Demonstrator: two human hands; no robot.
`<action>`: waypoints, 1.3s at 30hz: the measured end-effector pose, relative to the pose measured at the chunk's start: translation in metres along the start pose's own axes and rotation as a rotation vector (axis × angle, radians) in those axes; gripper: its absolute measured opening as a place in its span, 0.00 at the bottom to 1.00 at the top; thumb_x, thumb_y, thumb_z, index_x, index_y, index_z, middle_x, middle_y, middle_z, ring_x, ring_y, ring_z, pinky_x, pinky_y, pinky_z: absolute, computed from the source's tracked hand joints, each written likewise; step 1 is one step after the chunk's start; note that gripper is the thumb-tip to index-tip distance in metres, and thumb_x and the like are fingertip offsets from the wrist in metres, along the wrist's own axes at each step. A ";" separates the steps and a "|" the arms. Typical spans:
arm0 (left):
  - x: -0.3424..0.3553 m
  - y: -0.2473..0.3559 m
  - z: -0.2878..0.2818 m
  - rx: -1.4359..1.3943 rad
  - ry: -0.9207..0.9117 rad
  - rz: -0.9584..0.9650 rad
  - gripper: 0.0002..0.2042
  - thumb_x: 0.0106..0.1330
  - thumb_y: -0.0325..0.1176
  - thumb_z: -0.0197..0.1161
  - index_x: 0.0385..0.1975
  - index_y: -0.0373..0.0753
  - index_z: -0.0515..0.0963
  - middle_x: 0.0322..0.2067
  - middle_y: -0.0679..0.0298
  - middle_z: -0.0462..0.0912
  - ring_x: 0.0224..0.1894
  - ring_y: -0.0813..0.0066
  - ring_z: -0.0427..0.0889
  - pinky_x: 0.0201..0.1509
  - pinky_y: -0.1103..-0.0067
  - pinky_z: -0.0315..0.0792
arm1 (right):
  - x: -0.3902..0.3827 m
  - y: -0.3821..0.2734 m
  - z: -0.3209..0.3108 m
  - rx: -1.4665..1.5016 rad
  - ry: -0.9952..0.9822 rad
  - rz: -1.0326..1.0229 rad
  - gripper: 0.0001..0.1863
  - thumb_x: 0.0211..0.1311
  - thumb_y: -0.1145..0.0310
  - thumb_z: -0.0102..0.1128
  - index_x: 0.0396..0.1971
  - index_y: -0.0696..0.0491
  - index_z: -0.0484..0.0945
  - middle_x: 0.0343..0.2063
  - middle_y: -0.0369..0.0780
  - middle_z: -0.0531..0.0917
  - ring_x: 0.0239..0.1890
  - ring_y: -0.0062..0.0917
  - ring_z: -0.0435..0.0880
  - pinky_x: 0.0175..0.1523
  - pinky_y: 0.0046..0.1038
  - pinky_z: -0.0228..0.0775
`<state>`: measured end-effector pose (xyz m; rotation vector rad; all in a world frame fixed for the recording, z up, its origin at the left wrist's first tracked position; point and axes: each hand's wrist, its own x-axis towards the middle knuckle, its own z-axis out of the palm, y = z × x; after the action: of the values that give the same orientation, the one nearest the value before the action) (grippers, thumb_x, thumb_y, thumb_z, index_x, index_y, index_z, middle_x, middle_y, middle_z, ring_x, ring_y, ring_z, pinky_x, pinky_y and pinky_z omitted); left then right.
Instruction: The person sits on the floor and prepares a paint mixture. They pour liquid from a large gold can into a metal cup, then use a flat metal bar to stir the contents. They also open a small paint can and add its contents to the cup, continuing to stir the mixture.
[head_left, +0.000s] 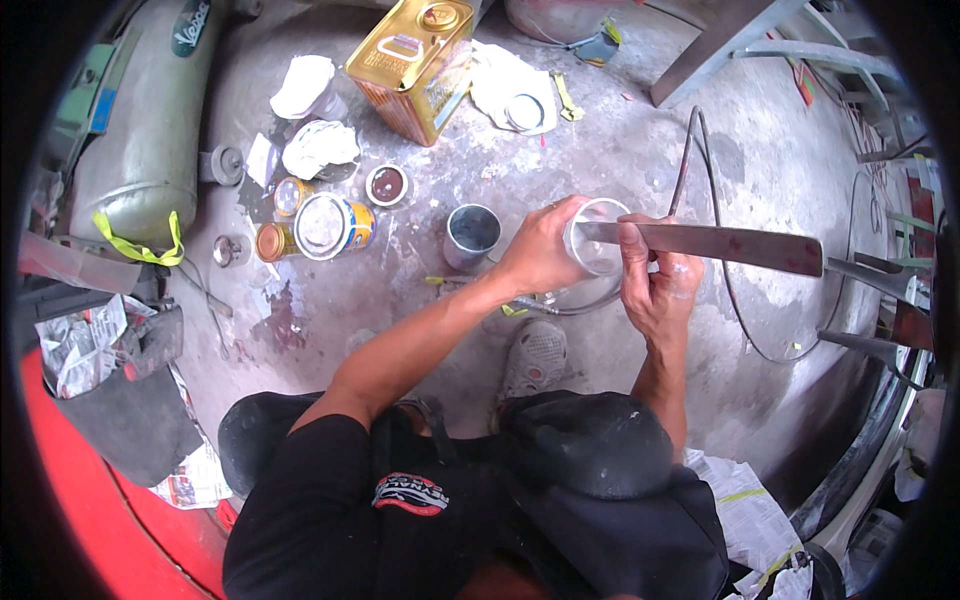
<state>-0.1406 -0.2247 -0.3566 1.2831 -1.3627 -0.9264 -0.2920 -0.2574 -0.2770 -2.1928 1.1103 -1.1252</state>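
My left hand [542,248] is closed round a translucent plastic cup [597,262], its mouth tilted toward me. Between the fingers of my right hand [660,272] is a flat metal strip [745,246], stained in places. One end of the strip reaches into the cup's mouth; the other points off to the right. What is inside the cup cannot be made out clearly. Just left of my left hand, a cup with dark grey contents [472,230] stands on the floor. A small cup of dark reddish-brown liquid [387,186] is farther left.
A round paint can [322,227] stands among small jars [273,242] at left. Beyond are crumpled white cloths [320,150] and a large gold tin [412,75]. A dark hose [712,190] loops over the floor at right, near metal stand legs [720,60]. A grey tank [140,170] lies far left.
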 end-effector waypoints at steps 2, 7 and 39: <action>-0.001 -0.001 0.001 -0.003 0.004 -0.012 0.29 0.47 0.36 0.80 0.50 0.39 0.77 0.44 0.54 0.86 0.47 0.54 0.87 0.50 0.67 0.79 | -0.004 0.003 0.001 0.070 -0.018 0.038 0.03 0.63 0.74 0.68 0.33 0.59 0.85 0.21 0.44 0.83 0.23 0.34 0.83 0.31 0.33 0.71; -0.002 0.000 0.001 -0.007 -0.020 -0.029 0.29 0.48 0.36 0.80 0.50 0.39 0.76 0.43 0.55 0.86 0.47 0.55 0.87 0.50 0.67 0.79 | -0.001 0.004 0.000 0.011 -0.009 -0.009 0.03 0.62 0.75 0.69 0.33 0.58 0.84 0.22 0.44 0.83 0.25 0.36 0.83 0.32 0.33 0.71; -0.002 0.007 -0.002 0.007 -0.023 -0.048 0.29 0.47 0.34 0.83 0.51 0.40 0.77 0.44 0.58 0.87 0.47 0.66 0.87 0.51 0.71 0.80 | 0.000 -0.002 -0.008 -0.010 0.003 0.005 0.03 0.62 0.75 0.68 0.33 0.58 0.84 0.24 0.44 0.84 0.26 0.36 0.84 0.33 0.33 0.72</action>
<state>-0.1404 -0.2215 -0.3493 1.3193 -1.3589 -0.9728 -0.2973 -0.2565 -0.2707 -2.1959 1.1245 -1.1232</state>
